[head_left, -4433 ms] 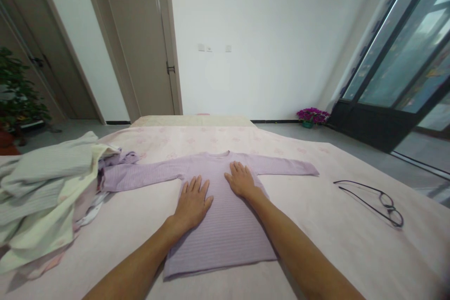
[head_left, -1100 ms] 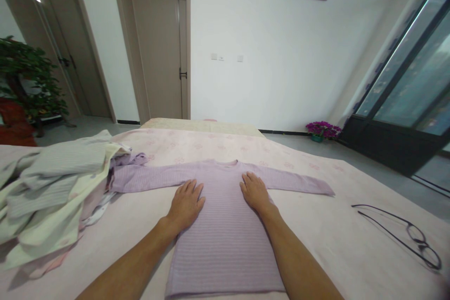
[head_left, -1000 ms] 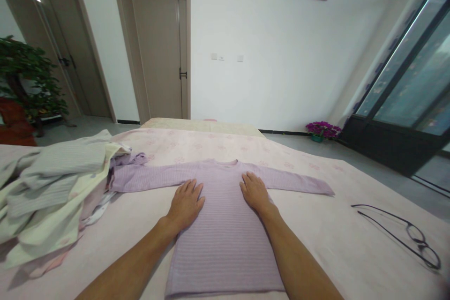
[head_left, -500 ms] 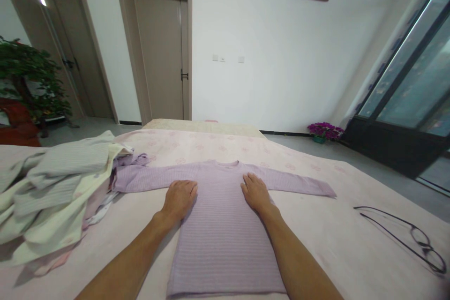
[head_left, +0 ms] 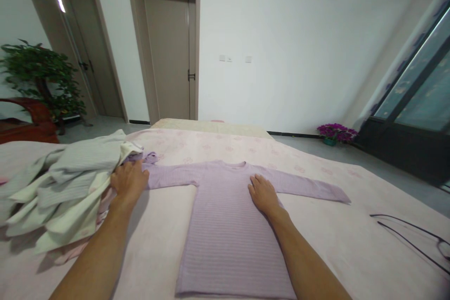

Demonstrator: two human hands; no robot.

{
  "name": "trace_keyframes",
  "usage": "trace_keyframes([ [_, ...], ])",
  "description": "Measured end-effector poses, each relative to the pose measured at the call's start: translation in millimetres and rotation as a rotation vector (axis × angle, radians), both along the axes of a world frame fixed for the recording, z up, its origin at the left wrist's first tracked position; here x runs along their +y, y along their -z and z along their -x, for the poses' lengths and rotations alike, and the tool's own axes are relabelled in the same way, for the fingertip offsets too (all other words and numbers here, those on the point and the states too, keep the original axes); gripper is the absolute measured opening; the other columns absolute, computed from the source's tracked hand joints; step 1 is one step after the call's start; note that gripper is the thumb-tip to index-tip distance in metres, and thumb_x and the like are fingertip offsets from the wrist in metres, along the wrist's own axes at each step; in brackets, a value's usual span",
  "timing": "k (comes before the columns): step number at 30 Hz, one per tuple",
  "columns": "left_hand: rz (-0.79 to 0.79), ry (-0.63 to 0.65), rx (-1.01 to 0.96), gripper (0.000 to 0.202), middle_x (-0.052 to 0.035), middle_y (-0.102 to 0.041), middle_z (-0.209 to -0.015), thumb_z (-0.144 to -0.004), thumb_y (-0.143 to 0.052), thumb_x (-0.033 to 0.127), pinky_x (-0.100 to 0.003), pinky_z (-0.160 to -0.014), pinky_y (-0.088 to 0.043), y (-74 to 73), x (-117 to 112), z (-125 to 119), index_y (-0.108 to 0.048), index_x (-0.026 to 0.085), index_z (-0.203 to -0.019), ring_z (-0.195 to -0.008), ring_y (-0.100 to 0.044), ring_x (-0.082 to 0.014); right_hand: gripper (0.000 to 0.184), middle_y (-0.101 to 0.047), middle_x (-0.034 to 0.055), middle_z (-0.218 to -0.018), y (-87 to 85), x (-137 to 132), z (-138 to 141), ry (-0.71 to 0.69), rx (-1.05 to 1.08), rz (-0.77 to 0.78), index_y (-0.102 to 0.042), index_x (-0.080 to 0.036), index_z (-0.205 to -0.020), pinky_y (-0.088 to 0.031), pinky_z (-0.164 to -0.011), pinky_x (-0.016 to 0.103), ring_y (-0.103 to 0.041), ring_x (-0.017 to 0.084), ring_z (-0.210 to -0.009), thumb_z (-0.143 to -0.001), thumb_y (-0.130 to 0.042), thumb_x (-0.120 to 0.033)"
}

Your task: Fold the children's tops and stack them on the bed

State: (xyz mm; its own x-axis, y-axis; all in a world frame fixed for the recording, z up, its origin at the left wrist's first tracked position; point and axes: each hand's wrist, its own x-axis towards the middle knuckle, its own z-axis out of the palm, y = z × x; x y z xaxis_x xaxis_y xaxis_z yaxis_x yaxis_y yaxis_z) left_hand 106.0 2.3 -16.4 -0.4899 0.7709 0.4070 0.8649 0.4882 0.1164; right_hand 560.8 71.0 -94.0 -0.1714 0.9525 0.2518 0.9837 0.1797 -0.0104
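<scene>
A lilac ribbed long-sleeved shirt (head_left: 228, 234) lies flat with both sleeves stretched out sideways. My left hand (head_left: 129, 182) is at the end of its left sleeve, right against the pile of clothes (head_left: 77, 168). The fingers bend down over the cuff, which they cover, and their tips are hidden. Flat on the shirt's upper right chest, below the neckline, rests my right hand (head_left: 263, 194) with its fingers stretched out and holding nothing. The pile shows grey ribbed, pale yellow and pink fabric.
A pink flowered sheet (head_left: 326, 243) covers the surface under the shirt. Dark-framed glasses (head_left: 411, 239) lie at the right, partly out of view. Beyond the far edge stand a purple flower pot (head_left: 335, 133), a leafy plant (head_left: 40, 75) and a red wooden chair (head_left: 38, 115).
My left hand has moved left from the shirt's chest to the sleeve end beside the pile. My right hand stays on the chest. The view has turned slightly left.
</scene>
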Motion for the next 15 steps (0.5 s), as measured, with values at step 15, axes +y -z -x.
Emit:
trace_keyframes([
  [15,-0.144,0.023,-0.327,0.054,-0.0168,-0.052,-0.121,-0.084,-0.054,0.019,-0.043,-0.09,-0.051,25.8,10.3,8.3,-0.052,0.016,-0.138,-0.106,-0.06,-0.0306,0.049,-0.043,0.0145,-0.152,-1.3,-2.1,0.9,0.001,0.012,0.009,-0.049,-0.017,-0.143,-0.023,-0.116,0.044,-0.035,0.027,-0.141,-0.1,-0.036,-0.038],
])
